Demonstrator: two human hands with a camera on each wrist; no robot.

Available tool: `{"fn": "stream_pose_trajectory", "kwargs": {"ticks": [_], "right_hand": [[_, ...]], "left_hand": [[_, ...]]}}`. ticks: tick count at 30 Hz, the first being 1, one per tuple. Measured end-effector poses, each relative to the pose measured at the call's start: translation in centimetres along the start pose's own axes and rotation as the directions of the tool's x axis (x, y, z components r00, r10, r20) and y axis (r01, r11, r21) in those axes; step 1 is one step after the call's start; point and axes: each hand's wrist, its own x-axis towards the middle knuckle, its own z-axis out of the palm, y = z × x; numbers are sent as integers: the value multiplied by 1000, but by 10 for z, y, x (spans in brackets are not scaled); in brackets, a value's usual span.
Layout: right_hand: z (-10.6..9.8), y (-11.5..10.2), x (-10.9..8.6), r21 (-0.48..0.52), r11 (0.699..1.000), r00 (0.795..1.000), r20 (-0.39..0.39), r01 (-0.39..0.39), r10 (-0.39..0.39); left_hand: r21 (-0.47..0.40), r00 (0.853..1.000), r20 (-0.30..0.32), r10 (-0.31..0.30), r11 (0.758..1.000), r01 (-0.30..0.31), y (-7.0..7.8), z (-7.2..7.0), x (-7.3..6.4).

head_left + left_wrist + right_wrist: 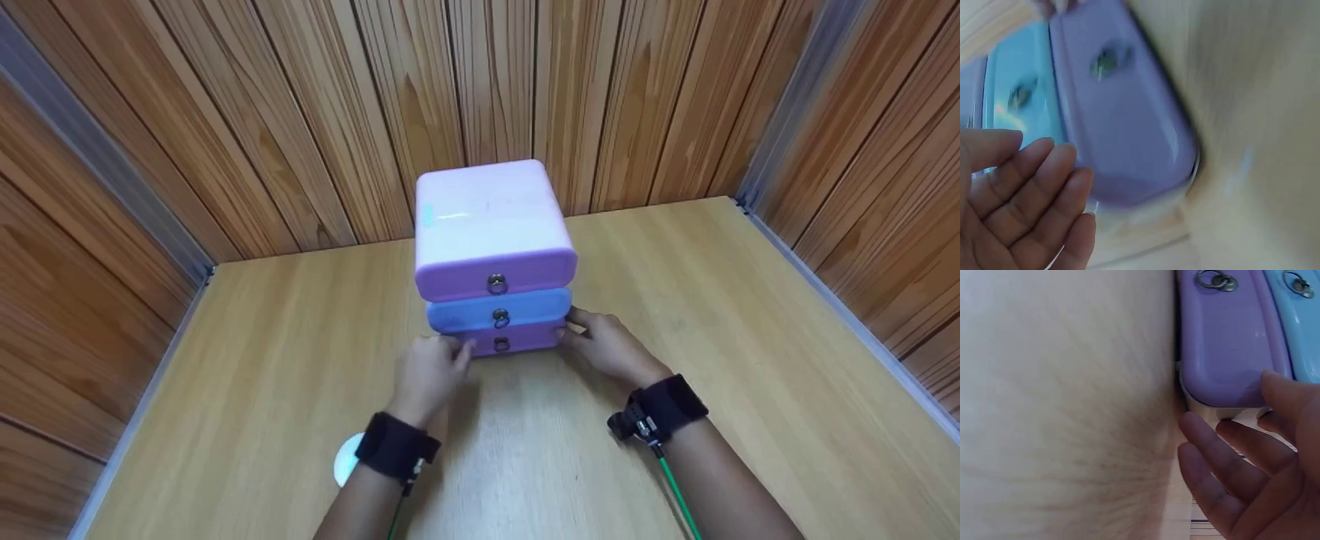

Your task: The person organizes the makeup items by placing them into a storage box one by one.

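Note:
A small drawer box [487,210] with a pale pink top stands on the table. Its stacked drawers have ring pulls: a purple top drawer [457,281], a blue middle drawer [457,316] and a purple bottom drawer [529,339]. My left hand [431,375] is at the box's lower left corner; its fingers [1044,185] are loosely bent beside the bottom drawer, gripping nothing. On the lower right, my right hand [611,345] touches the bottom drawer with its thumb on the front edge, while its fingers [1224,467] reach loosely along the side.
A white round object [346,459] lies on the wooden table [262,375], partly hidden by my left wrist. Wood-plank walls [405,112] enclose the back and sides. A green cable [679,491] runs from the right wrist strap.

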Motion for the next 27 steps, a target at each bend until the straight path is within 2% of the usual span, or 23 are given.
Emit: {"fn": "stream_pose_trajectory", "kwargs": {"ticks": [3,8,11,15,19,23,24,27], "right_hand": [[-5,3,1,41,999,1000,6,-11,11],[-11,7,3,111,993,999,-4,-45,45],[-13,8,4,130,990,998,-3,-60,61],[-11,9,7,111,992,998,-16,-55,57],[-8,8,8,65,997,998,-34,-49,52],[-3,8,9,40,998,998,-29,-56,57],[-2,8,9,36,998,998,-27,-55,56],[0,7,7,39,998,998,-22,-50,51]], "left_hand": [[-57,996,80,-42,997,46,10,18,3],[-128,983,123,-138,980,154,21,42,15],[-201,969,160,-191,954,221,23,52,20],[-310,947,220,-232,905,293,22,63,21],[-403,928,258,-271,842,358,19,68,18],[-501,916,273,-292,770,395,16,65,11],[-511,916,271,-295,763,397,15,64,10],[-485,914,269,-303,777,401,15,59,6]]}}
